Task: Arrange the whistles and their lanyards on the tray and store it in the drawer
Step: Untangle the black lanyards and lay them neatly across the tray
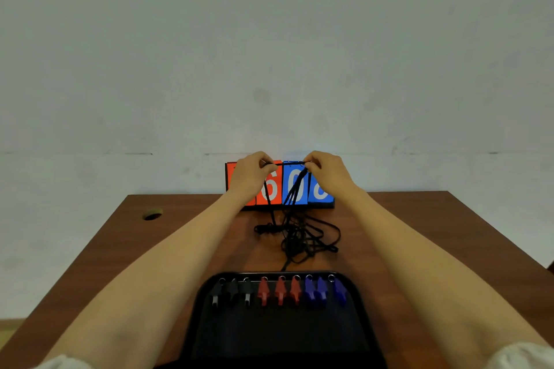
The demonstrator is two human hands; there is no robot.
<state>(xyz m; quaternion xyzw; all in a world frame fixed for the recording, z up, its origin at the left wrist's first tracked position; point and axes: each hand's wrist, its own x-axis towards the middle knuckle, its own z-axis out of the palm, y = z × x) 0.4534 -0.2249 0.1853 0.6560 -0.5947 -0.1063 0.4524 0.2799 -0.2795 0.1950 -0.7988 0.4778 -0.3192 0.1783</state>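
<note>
Nearest of all, well short of the fingers (312, 163), the black tray (281, 341) lies on the desk (419, 234) with nine whistles (280, 290) lined along its far rim: three black, three red, three blue. That half of the job looks done. Between the tray and the fingers, a tangle of black lanyards (299, 238) sprawls on the desk, none of it clearly on the tray yet. Strands rise from the tangle to the right hand (326, 172), whose fingers are pinched on a bunch of them. One cord (284, 163) runs taut across to the left hand (248, 174), its fingers (266, 165) likewise pinched on it. Just behind the fingers stands a red and blue scoreboard (271, 189). Untangling seems to be the step in hand; laying the lanyards on the tray and stowing it are left, and no drawer is in view
</note>
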